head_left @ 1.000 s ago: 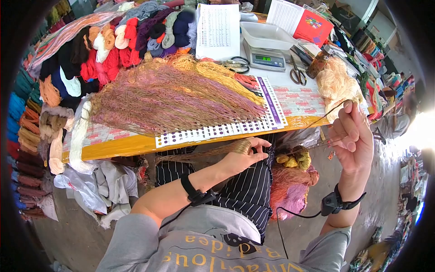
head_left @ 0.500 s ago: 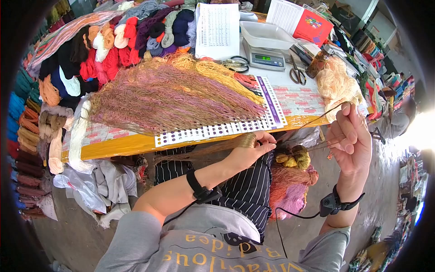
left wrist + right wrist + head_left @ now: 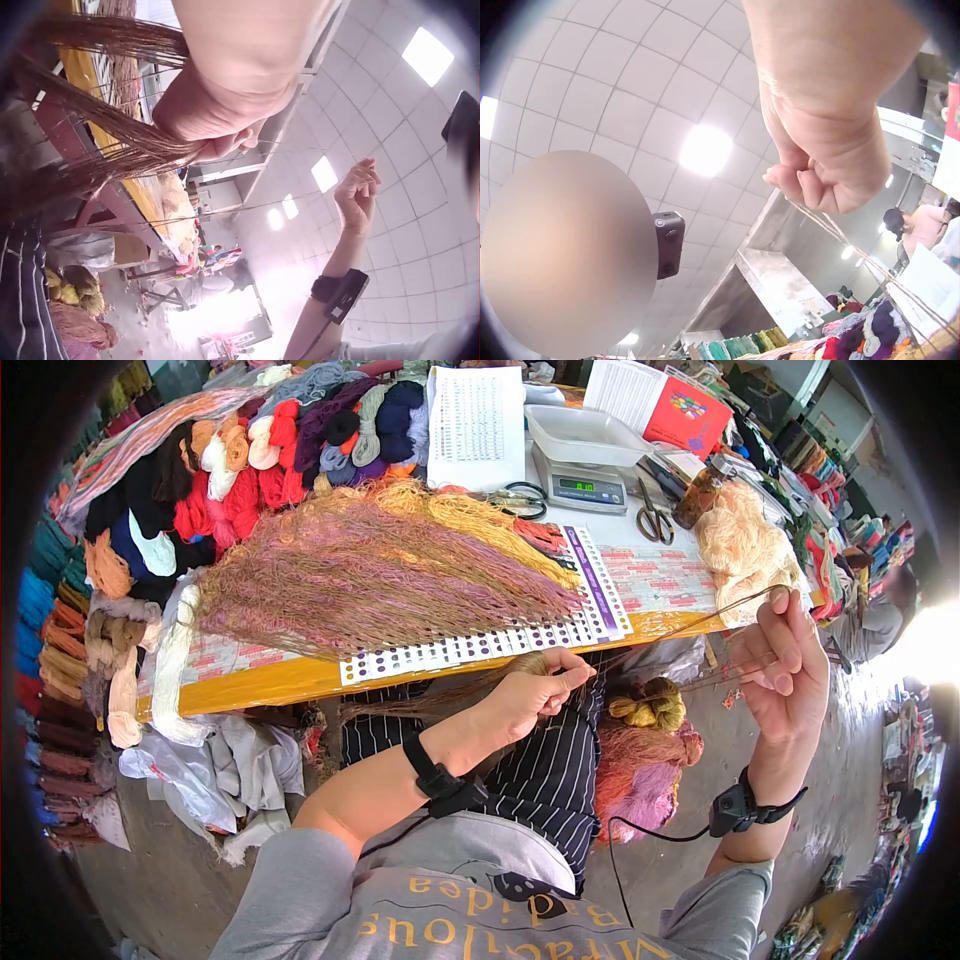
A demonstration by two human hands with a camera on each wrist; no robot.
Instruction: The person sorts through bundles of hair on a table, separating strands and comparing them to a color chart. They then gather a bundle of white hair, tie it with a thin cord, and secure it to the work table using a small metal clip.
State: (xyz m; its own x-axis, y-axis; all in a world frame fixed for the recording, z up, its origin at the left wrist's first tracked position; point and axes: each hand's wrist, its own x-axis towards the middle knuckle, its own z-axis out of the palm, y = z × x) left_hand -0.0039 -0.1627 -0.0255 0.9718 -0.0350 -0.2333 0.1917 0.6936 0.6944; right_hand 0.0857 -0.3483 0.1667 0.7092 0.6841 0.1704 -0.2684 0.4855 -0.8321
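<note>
Holding a tan yarn bundle [image 3: 440, 702] in the left hand [image 3: 540, 695] and thin strands [image 3: 700, 625] in the right hand [image 3: 785, 660].
The left hand, fingers curled, grips the bundle just under the front edge of the counter [image 3: 250, 688], above a striped apron [image 3: 540, 780]. The right hand, raised well apart to the right, pinches a few thin strands that run taut from the bundle to its fingertips. On the counter: pink-and-mustard yarn hank [image 3: 380, 575] spread over a dotted colour chart [image 3: 480, 648]; digital scale [image 3: 585, 485]; scissors [image 3: 655, 520]; peach yarn heap [image 3: 740, 545]; red and dark skeins [image 3: 230, 470] at rear left. Yellow and pink skeins [image 3: 645, 760] lie below the strands.
</note>
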